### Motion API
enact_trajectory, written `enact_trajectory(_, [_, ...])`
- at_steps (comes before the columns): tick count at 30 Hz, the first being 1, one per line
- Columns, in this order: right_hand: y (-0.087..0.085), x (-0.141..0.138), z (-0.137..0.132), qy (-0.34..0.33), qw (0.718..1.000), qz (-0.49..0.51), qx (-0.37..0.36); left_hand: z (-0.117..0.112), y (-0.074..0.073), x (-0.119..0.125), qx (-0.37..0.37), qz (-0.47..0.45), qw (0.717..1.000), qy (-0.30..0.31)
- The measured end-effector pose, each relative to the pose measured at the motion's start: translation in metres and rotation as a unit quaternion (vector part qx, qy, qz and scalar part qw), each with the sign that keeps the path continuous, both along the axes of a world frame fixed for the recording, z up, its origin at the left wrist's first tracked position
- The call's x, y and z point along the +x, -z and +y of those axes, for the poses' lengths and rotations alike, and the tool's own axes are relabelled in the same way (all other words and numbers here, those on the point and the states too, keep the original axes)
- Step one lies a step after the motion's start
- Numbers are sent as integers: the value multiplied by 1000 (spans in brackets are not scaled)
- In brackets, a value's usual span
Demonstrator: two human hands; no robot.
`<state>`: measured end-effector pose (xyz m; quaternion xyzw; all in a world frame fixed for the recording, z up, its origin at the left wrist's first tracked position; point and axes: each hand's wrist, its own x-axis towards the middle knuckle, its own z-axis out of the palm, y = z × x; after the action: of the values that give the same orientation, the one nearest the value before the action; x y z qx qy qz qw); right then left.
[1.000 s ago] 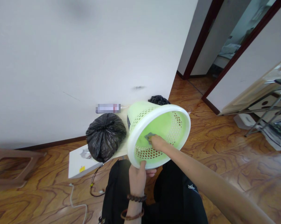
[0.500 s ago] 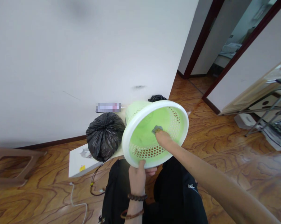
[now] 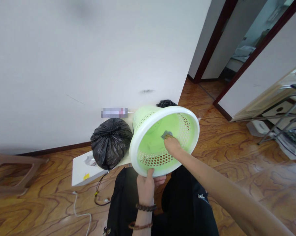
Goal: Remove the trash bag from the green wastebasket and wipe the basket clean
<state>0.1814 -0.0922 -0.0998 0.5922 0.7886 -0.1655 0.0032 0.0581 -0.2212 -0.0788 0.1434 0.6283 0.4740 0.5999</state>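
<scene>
A light green plastic wastebasket (image 3: 148,131) with a white rim and perforated sides is tilted, its mouth toward me. My left hand (image 3: 146,186) grips the lower rim, thumb inside and fingers underneath. Inside the basket, my right hand (image 3: 172,146) is closed on a grey cloth (image 3: 166,134) near the inner wall. The fingertips are partly hidden, and I cannot tell whether the cloth presses on the wall. A tied black garbage bag (image 3: 111,143) sits just left of the basket.
The garbage bag rests on a white box (image 3: 85,168) against the wall. Another black bag (image 3: 166,103) shows behind the basket. Cables (image 3: 75,205) lie on the wooden floor, near a brown plastic stool (image 3: 27,180). A doorway and a metal-legged stand (image 3: 283,118) are at right.
The basket and my left hand have shifted very slightly to the right. My right hand stays inside the basket with the cloth, almost unmoved.
</scene>
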Motion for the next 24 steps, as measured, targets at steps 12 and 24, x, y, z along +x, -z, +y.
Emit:
enact_trajectory(12, [8, 2, 0, -41, 999, -12, 6, 0, 5, -6, -4, 0, 1000, -10])
enact_trajectory(24, [22, -20, -19, -103, 993, 64, 1, 2, 10, 3, -14, 25, 999, -16])
